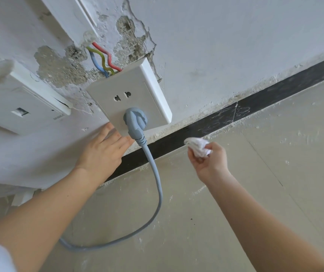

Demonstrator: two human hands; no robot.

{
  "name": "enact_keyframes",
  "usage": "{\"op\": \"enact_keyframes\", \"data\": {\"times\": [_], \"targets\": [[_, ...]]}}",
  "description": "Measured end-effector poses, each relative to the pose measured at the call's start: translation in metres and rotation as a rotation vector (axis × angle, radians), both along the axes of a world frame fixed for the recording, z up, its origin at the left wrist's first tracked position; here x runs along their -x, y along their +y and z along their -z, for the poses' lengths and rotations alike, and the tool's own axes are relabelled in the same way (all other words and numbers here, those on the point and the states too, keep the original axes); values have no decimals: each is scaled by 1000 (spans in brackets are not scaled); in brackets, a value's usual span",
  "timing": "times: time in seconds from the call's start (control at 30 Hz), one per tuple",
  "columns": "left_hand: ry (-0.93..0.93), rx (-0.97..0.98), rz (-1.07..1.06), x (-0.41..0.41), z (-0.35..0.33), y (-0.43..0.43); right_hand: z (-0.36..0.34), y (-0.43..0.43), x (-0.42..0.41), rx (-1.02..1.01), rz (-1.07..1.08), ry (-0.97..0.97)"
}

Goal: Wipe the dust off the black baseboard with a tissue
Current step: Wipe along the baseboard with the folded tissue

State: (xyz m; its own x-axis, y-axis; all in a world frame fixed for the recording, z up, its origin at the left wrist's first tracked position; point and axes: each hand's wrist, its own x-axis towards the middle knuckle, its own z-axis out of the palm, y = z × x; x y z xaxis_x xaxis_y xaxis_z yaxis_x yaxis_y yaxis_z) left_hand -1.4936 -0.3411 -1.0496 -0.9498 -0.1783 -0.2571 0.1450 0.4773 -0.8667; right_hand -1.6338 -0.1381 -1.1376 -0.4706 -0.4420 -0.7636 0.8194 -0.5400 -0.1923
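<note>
- Along the foot of the wall (235,36), the baseboard (265,97) is running as a black strip just under the socket (135,95), with pale dust and scuffs showing most to the right of the plug (136,122).
- The right hand (210,163) is gripping a crumpled tissue (198,145) in curled fingers, at the strip's lower edge; whether it is pressing on the black I cannot tell.
- The left hand (102,152) is lying open and flat on the wall, its fingertips beside the plug.
- For a good wipe, the tissue's wad should probably be leading, pushed flat against the face and drawn along the strip in one direction, so dust is gathering rather than smearing.
- The crusted top edge is likely needing a second, firmer pass.
- The cable (157,183) is hanging across the strip, so the stroke is calling for care there: no tugging on the plug, and no straying towards the bare wires (102,59) above.
</note>
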Motion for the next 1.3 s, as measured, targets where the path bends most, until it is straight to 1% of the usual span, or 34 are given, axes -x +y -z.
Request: {"op": "enact_keyframes", "data": {"times": [0.1, 0.2, 0.27, 0.4, 0.43, 0.5, 0.57, 0.67, 0.7, 0.73, 0.8, 0.87, 1.0, 1.07, 1.13, 1.2, 1.3], "targets": [[34, -36, 19, 0, -1, 2, 9, -26, -34, -112, -365, 61], [96, -114, 61, -1, 1, -3, 25, -58, -64, -62, -665, 129], [118, -157, 109, 0, 2, -6, 34, -77, -73, -28, -758, 141], [132, -146, 229, 1, -2, -6, 41, -103, -82, 39, -864, 153], [131, -174, 249, 1, -3, -6, 42, -107, -83, 29, -859, 150], [130, -162, 256, 2, -3, -7, 46, -112, -80, 15, -783, 134], [126, -138, 267, 2, -2, -7, 41, -105, -73, 14, -657, 97], [141, -165, 282, 2, -5, -8, 39, -84, -49, 25, -443, 59], [163, -183, 281, 2, -5, -9, 41, -78, -39, -1, -391, 65], [169, -241, 274, 1, -7, -9, 41, -72, -29, -35, -358, 81], [144, -362, 229, 2, -10, -6, 37, -57, -11, -78, -307, 98], [142, -365, 169, 2, -13, -2, 30, -39, 5, -115, -214, 100], [131, -398, 60, -2, -11, 14, 27, -2, 30, -166, 52, 67], [202, -470, 12, -8, -11, 31, 26, 10, 33, -201, 63, 57], [265, -612, -11, -18, -14, 56, 24, 18, 29, -195, 25, 52], [272, -740, 41, -30, -25, 81, 21, 23, 23, -169, -44, 67], [229, -834, 230, -34, -38, 109, 19, 25, 13, -139, -168, 100]]}}
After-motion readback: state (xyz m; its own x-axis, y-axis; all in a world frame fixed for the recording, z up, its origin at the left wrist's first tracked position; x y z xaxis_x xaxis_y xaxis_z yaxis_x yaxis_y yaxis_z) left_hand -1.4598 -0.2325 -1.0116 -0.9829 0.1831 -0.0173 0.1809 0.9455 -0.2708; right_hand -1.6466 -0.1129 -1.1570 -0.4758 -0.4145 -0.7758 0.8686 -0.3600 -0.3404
